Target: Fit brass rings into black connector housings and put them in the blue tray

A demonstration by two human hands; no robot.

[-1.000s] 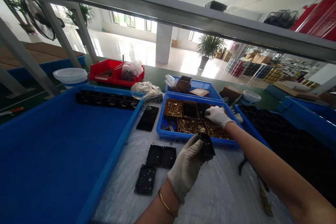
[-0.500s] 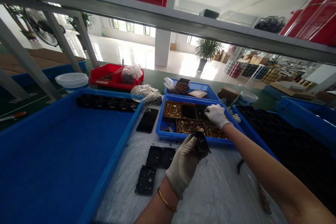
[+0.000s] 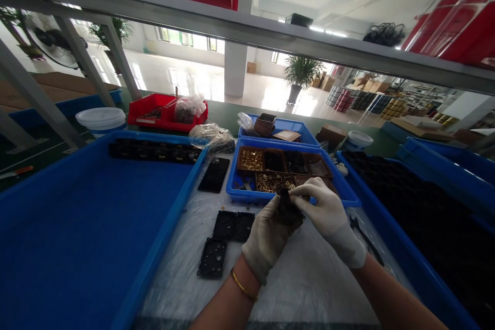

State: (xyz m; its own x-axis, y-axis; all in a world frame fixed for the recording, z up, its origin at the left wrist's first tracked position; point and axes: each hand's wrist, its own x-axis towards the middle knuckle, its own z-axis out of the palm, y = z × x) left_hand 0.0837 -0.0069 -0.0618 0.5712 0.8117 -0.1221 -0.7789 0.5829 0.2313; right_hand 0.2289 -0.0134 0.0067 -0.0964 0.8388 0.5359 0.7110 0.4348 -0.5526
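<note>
My gloved left hand (image 3: 266,237) grips a black plastic housing (image 3: 288,211) above the plastic-covered bench. At the top of that housing, my gloved right hand (image 3: 325,211) has its thumb and fingers pinched together; whatever small part they hold is too dark to make out. Just behind both hands lies a blue tray (image 3: 247,197) with brown compartments of brass pieces (image 3: 274,182) and black parts (image 3: 274,161). Left of my hands, several flat black plates rest on the bench, one black plate (image 3: 212,258) nearest me.
A large blue bin (image 3: 170,221) on the left holds a row of black housings (image 3: 154,151). On the right, another blue bin (image 3: 390,216) is filled with black parts. A black phone (image 3: 214,175), red bins (image 3: 166,118) and a black-handled tool (image 3: 365,234) lie around. A metal shelf (image 3: 216,26) crosses overhead.
My right hand has left the blue tray's black-part compartment and come towards me to the housing. My left hand still holds the housing, now tilted differently. The view has shifted slightly.
</note>
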